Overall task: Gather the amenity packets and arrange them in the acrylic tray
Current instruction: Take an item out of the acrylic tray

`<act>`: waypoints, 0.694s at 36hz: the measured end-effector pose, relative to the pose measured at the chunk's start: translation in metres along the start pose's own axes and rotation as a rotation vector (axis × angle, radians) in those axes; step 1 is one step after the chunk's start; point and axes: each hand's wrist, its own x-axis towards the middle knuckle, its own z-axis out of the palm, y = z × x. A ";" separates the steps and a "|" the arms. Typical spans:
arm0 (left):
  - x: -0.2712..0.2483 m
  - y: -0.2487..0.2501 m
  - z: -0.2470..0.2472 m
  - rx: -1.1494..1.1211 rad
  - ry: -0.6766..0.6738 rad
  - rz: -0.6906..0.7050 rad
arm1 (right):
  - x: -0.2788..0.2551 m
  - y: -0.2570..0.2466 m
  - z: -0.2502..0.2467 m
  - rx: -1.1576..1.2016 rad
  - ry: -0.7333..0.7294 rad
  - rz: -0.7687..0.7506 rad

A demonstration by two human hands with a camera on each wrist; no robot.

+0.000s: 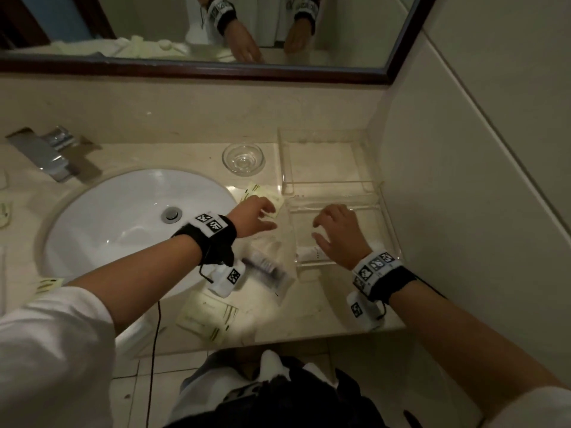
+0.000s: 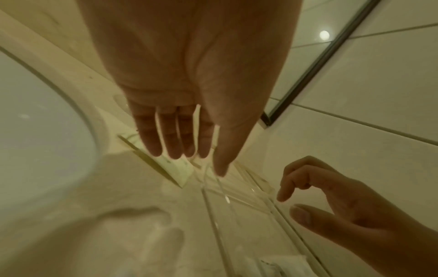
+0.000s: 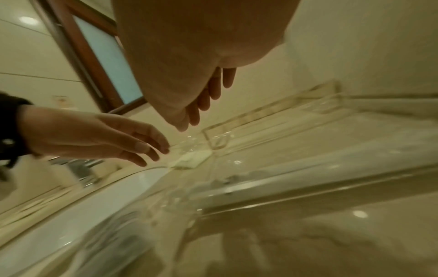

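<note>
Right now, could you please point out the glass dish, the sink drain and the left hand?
glass dish (image 1: 243, 158): head view, centre of the bowl.
sink drain (image 1: 171, 214): head view, metal stopper.
left hand (image 1: 253, 215): head view, back of hand.

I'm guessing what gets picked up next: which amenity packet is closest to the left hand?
The pale yellow packet between sink and acrylic tray, under the left hand fingertips; the other packets lie near the counter's front edge.

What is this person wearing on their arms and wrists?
White sleeves pushed up. Each wrist carries a black strap topped by a white band of black square-pattern markers: left wrist band, right wrist band. A small white camera box hangs under each, trailing thin black cable.
</note>
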 end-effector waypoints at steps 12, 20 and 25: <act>-0.052 -0.049 0.008 0.081 -0.081 -0.298 | 0.033 -0.066 0.037 -0.065 -0.555 -0.307; -0.068 -0.051 0.021 0.036 0.013 -0.323 | 0.055 -0.083 0.040 -0.208 -0.770 -0.461; -0.073 -0.046 0.028 0.039 0.026 -0.327 | 0.060 -0.091 0.043 -0.295 -0.789 -0.532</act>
